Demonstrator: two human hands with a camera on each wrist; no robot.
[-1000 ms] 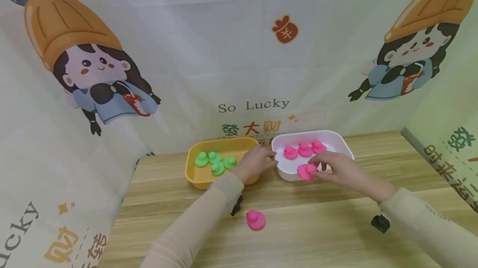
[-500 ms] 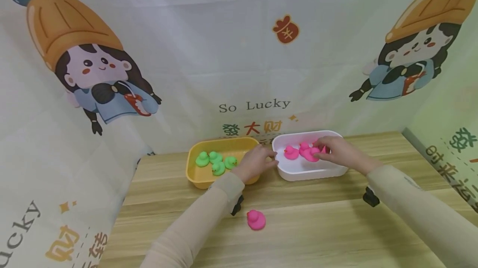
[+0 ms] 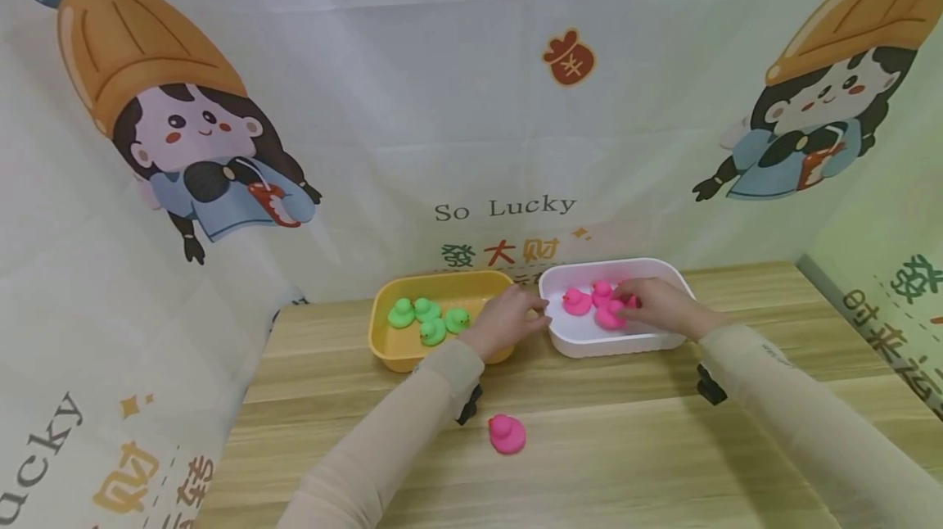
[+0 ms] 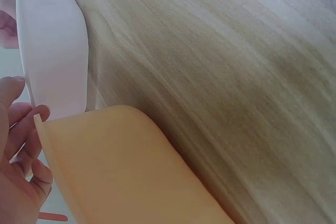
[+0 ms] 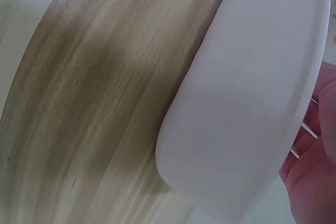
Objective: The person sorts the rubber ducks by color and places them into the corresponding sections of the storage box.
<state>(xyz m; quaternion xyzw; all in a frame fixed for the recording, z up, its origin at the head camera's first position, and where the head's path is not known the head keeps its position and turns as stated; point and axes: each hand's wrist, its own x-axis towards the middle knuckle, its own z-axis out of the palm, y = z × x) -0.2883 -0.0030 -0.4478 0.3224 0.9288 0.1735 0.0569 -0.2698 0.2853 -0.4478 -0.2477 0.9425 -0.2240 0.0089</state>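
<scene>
1. Right hand in white tray, fingertips on a pink duck; whether it pinches the duck, cannot tell.
2. Left hand rests relaxed on yellow tray rim.
3. Another duck lies on the table, well apart.

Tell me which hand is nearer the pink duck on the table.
Left. The left hand rests at the yellow tub's right rim, up-table from the duck. The right hand is in the white tub, farther right.
</scene>
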